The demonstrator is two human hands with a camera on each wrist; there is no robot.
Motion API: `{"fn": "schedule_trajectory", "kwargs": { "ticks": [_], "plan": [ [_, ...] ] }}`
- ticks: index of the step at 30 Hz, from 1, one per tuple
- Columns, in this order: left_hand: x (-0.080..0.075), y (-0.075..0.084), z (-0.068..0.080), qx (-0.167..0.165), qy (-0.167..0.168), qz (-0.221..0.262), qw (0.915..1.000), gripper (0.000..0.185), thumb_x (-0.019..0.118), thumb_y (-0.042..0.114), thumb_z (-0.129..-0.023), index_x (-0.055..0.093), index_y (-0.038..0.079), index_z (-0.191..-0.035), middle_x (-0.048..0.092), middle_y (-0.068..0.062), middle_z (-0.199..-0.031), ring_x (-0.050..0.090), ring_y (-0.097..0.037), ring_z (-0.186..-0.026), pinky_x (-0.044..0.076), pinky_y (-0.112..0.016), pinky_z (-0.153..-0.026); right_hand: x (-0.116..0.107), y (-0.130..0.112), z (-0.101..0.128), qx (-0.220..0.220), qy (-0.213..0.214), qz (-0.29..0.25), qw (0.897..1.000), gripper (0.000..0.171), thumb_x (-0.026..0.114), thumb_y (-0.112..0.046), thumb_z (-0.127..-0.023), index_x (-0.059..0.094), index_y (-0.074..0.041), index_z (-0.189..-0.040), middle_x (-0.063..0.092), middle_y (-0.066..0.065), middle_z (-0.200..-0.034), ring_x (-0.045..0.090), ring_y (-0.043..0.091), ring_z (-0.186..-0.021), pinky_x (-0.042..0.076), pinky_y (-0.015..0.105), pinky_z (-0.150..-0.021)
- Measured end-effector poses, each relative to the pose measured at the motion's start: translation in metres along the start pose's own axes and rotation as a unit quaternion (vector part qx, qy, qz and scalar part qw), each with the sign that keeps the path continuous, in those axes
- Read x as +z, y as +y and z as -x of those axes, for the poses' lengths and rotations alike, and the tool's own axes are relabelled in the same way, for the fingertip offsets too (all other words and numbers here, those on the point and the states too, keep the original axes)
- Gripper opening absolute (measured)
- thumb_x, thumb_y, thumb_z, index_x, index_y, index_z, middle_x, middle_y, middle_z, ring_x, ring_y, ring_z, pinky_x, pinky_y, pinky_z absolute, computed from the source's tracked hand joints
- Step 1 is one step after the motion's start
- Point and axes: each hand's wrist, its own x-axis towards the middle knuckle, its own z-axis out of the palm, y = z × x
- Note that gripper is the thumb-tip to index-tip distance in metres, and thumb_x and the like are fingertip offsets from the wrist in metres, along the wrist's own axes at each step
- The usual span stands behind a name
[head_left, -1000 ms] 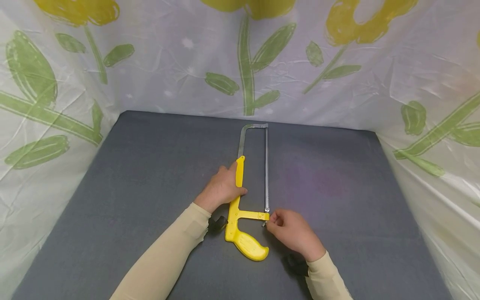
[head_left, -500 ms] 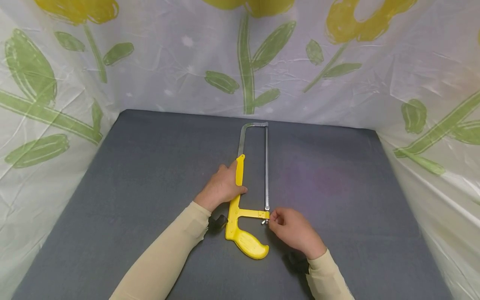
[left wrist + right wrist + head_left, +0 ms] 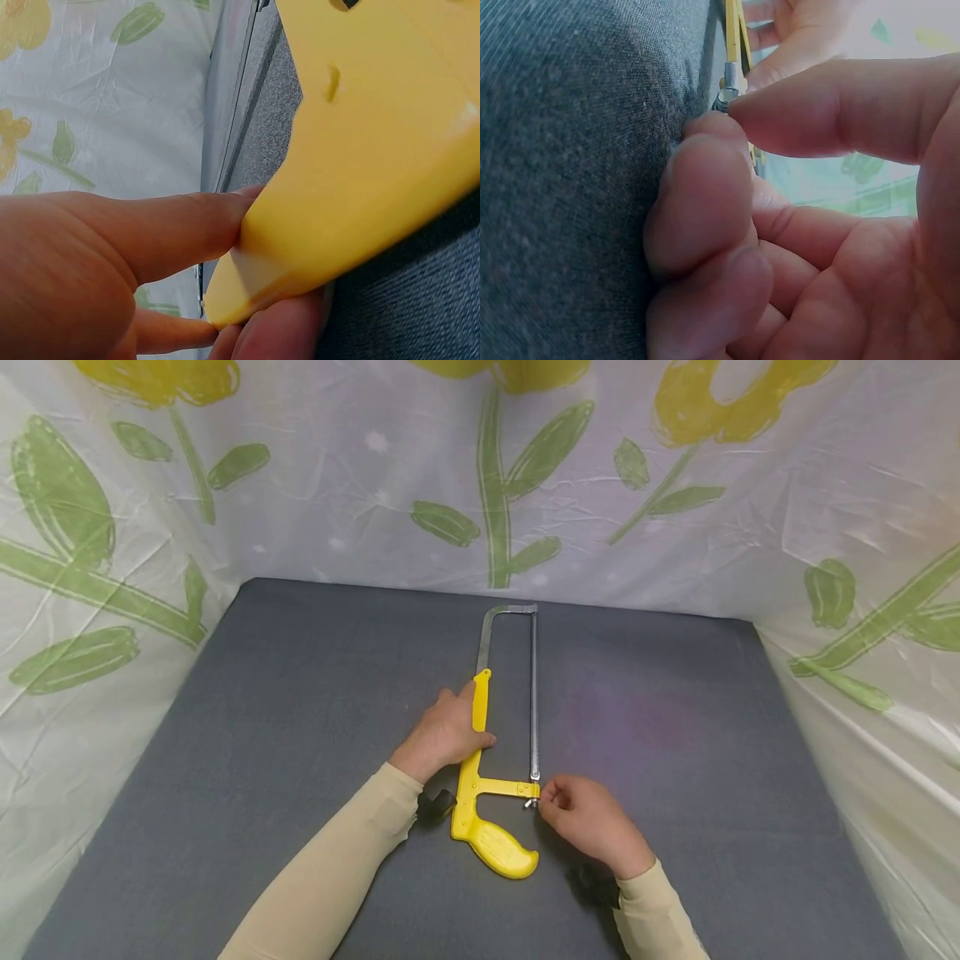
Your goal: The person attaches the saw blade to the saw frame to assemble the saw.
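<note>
A hacksaw point(image 3: 469, 772) with a yellow handle and metal bow lies flat on the dark table, its grip towards me. My left hand point(image 3: 442, 735) holds the yellow back of the frame, thumb over its inner edge; in the left wrist view, thumb and fingers pinch the yellow frame point(image 3: 352, 150). The blade point(image 3: 535, 693) runs along the saw's right side. At its near end is a small metal wing nut point(image 3: 529, 804), where my right hand point(image 3: 592, 822) has thumb and forefinger. The right wrist view shows those fingertips pinching at the wing nut point(image 3: 724, 97), partly hiding it.
A dark cloth-covered table point(image 3: 315, 660) extends around the saw on all sides. Behind and beside it hangs a pale curtain point(image 3: 315, 518) printed with yellow flowers and green leaves.
The wing nut sits at a slightly different angle, and the right fingertips have shifted a little at it. The left hand and the saw stay in place.
</note>
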Motion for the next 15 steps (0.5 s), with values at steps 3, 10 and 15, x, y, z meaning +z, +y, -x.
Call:
{"fn": "schedule_trajectory", "kwargs": {
  "ticks": [3,10,15],
  "plan": [
    [0.0004,-0.0003,-0.0003,-0.001,0.0,0.001,1.0,0.104,0.087,0.032,-0.092,0.024,0.011,-0.173,0.053,-0.024,-0.135,0.064,-0.027,-0.091,0.059,-0.036,-0.075,-0.0001,0.0002,0.001,-0.001,-0.002,0.003,1.0,0.015,0.067,-0.012,-0.095,0.07,-0.017,-0.082,0.055,-0.007,-0.064,0.048,0.012,-0.06,0.037,0.028,-0.059],
    [0.0009,-0.0006,-0.0008,-0.005,-0.001,0.001,1.0,0.104,0.087,0.032,-0.092,0.024,0.012,-0.173,0.053,-0.023,-0.133,0.064,-0.027,-0.091,0.058,-0.035,-0.075,-0.0001,0.0015,0.0019,-0.004,-0.005,0.013,1.0,0.017,0.067,-0.012,-0.095,0.068,-0.019,-0.08,0.054,-0.008,-0.064,0.047,0.011,-0.06,0.037,0.027,-0.059],
    [0.0008,0.0002,-0.0021,-0.008,-0.003,0.003,1.0,0.104,0.087,0.032,-0.092,0.025,0.012,-0.173,0.052,-0.023,-0.134,0.064,-0.027,-0.093,0.059,-0.034,-0.075,-0.0024,0.0021,0.0037,0.013,-0.003,0.013,1.0,0.014,0.068,-0.014,-0.095,0.068,-0.017,-0.081,0.055,-0.006,-0.065,0.049,0.013,-0.062,0.038,0.028,-0.059]
  ]
}}
